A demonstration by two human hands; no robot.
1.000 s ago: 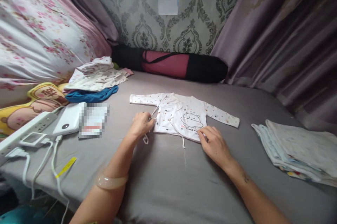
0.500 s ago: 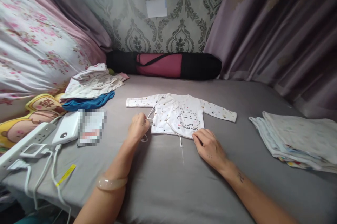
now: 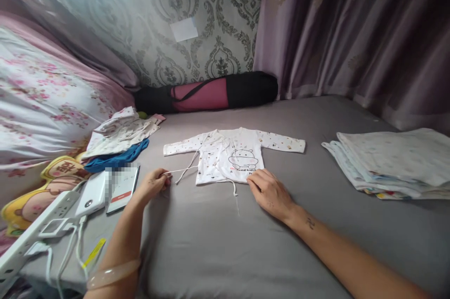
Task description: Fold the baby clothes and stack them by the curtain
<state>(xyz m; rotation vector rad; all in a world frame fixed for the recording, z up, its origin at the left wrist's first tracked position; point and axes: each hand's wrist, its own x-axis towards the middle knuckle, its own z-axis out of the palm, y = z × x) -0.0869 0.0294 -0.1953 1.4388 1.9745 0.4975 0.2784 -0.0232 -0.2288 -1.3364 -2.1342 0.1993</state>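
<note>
A small white baby shirt [image 3: 230,158] with printed sleeves and a cartoon animal lies spread flat on the grey sheet. Left of it, my left hand [image 3: 154,185] pinches a thin white tie string [image 3: 183,169], drawn out sideways from the shirt's left edge. Another tie lies slanting across that string. At the shirt's lower right corner rests my right hand [image 3: 269,191], its fingers together on the hem; whether they grip the cloth is hard to see. A short knotted tie [image 3: 235,189] hangs below the front hem.
Folded cloths [image 3: 393,163] are stacked at the right. At the left are a clothes pile [image 3: 119,135], a phone [image 3: 123,191], a white power bank [image 3: 92,193], a power strip [image 3: 35,233] with cables and a yellow cushion [image 3: 38,196]. A black-and-pink bag [image 3: 204,94] lies behind.
My left hand has moved left, away from the shirt, and the string from it is now stretched out. My right hand stays at the hem corner. The view has turned and tilted slightly.
</note>
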